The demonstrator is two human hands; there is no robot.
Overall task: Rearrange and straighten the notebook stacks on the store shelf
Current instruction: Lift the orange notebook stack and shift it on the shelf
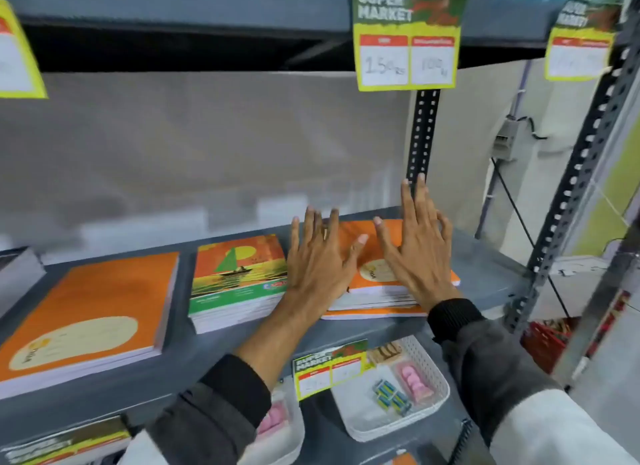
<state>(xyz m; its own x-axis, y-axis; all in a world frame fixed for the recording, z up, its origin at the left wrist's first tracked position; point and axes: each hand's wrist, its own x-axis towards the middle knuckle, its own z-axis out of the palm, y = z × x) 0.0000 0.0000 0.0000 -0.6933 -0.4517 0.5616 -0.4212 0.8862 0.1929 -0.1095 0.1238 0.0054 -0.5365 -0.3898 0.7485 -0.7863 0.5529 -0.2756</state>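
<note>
Three notebook stacks were seen on the grey shelf (485, 256), set in a row along its front edge. The large orange stack (90, 319) toward the shelf's left end looked fairly square, its covers lined up, though it sat at a slight angle to the front edge. The sailboat-cover stack (235, 281) in the middle was judged tidy as well, edges mostly flush.

The right orange stack (381, 291), nearest the shelf's right end, was the one being worked. Its lower books were fanned out: the bottom cover jutted toward the front edge past those above it, so this stack was judged not yet straightened.

The left hand (318, 267) was laid flat on the stack's left part, fingers spread wide, nothing gripped. The right hand (419, 253) was pressed over its right part, also splayed and open, nothing enclosed. Both palms seemed placed for pushing or squaring rather than lifting.

By this reading, two stacks seemed largely finished and the third remained to be aligned. A further pile at the far left edge (17, 274) was only partly in view, and its state could not be told.
</note>
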